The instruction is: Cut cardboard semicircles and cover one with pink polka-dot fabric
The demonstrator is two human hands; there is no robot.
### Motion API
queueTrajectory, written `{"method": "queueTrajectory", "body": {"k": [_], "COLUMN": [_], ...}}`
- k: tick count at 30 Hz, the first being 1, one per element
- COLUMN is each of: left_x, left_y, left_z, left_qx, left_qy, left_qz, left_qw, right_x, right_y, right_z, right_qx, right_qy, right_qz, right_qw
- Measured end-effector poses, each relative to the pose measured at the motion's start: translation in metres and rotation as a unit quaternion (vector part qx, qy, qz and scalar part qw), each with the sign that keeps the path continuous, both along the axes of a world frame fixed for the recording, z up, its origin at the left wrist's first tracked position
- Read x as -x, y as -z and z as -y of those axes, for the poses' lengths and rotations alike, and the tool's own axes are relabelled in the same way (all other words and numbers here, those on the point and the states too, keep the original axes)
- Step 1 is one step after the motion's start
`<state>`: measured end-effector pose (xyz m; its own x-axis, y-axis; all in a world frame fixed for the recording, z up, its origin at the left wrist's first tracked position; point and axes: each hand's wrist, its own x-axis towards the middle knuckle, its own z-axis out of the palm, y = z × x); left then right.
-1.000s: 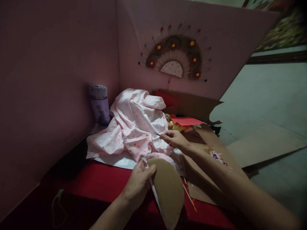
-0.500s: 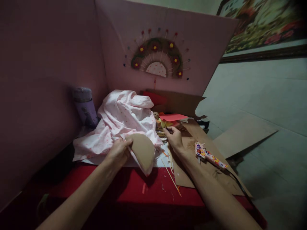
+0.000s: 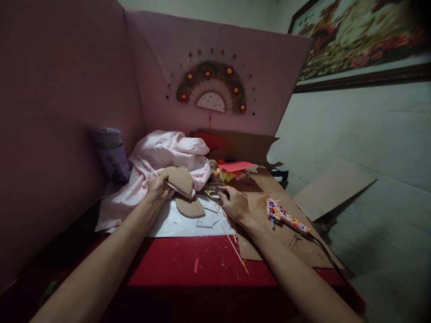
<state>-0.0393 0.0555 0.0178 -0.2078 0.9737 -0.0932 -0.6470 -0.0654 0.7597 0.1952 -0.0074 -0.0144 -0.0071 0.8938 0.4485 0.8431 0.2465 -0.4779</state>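
Note:
My left hand (image 3: 159,187) is closed on the edge of a half-round cardboard piece (image 3: 180,178), tilted over the pink dotted cloth (image 3: 171,150); pale cloth shows along its lower edge. Below it, a second rounded cardboard piece (image 3: 190,207) lies on white paper (image 3: 168,224). To the right, my right hand (image 3: 235,204) has its fingers curled round what looks like a pair of scissors (image 3: 213,192), dark and metallic; the fingers partly cover it. Thin sticks (image 3: 235,249) lie beside that hand.
A floral glue gun (image 3: 286,216) with a cord rests on a cardboard sheet (image 3: 256,246) at the right. A purple bottle (image 3: 112,157) stands at the left. Red and yellow paper (image 3: 235,167) lies behind my right hand. A decorated half-round fan (image 3: 210,83) hangs on the pink panel behind.
My left hand has lifted the cardboard piece up and left, and the second piece shows beneath. My right hand has moved down and left, with the scissors now in it.

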Motion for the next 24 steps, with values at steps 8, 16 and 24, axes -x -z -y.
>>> {"method": "queueTrajectory", "body": {"k": [8,16,24], "left_x": [-0.005,-0.033,-0.042], "left_y": [-0.007,0.002,0.002], "left_z": [0.036,0.050,0.065], "left_qx": [-0.129,-0.183,-0.251], "left_qy": [0.124,0.180,0.248], "left_qz": [-0.060,-0.035,-0.075], "left_qw": [0.982,0.966,0.933], "right_x": [-0.001,-0.002,-0.001], "right_y": [-0.003,-0.001,0.001], "right_z": [0.008,0.004,0.003], "right_qx": [0.010,-0.037,-0.049], "right_qy": [-0.116,-0.247,-0.293], "right_qz": [0.071,-0.152,-0.316], "right_qw": [0.991,0.956,0.901]}}
